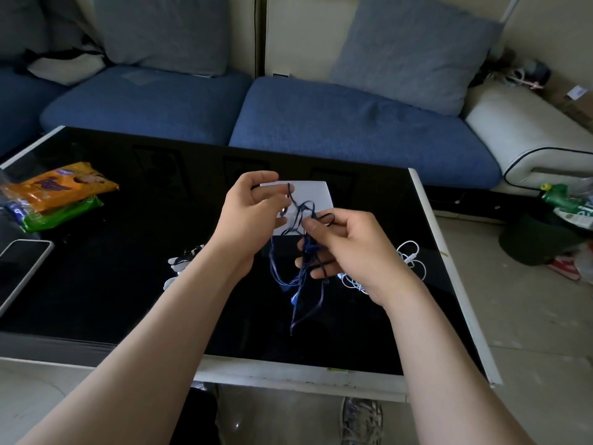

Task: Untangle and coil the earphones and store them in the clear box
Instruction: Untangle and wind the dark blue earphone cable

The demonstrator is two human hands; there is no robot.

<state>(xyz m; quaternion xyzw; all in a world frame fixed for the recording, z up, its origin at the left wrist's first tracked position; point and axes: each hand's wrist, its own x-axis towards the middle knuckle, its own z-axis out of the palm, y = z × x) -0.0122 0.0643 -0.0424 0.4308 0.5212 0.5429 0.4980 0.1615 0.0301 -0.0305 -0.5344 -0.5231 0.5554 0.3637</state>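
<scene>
Earphones (303, 252) in question are the dark blue ones: a thin cord knotted into a messy bundle. You've got them up in the air between both hands, over the middle of the black desk (128, 284). Your left grip (253, 213) pinches one strand near the top with thumb and fingertips. Your right grip (349, 245) pinches the tangle a bit lower between thumb and forefinger. A dark loop pokes out past that thumb, and more cord runs through the curled fingers. Several loops and loose ends dangle below the right grip, toward the near edge.

The clear box (316, 194) sits on the desk just beyond your hands, partly hidden by them. White earphones (412, 256) lie in a heap to the right, and another white-and-dark bundle (181, 261) lies left, beside your forearm. Snack packets (64, 187) and a phone (22, 268) sit at the far left.
</scene>
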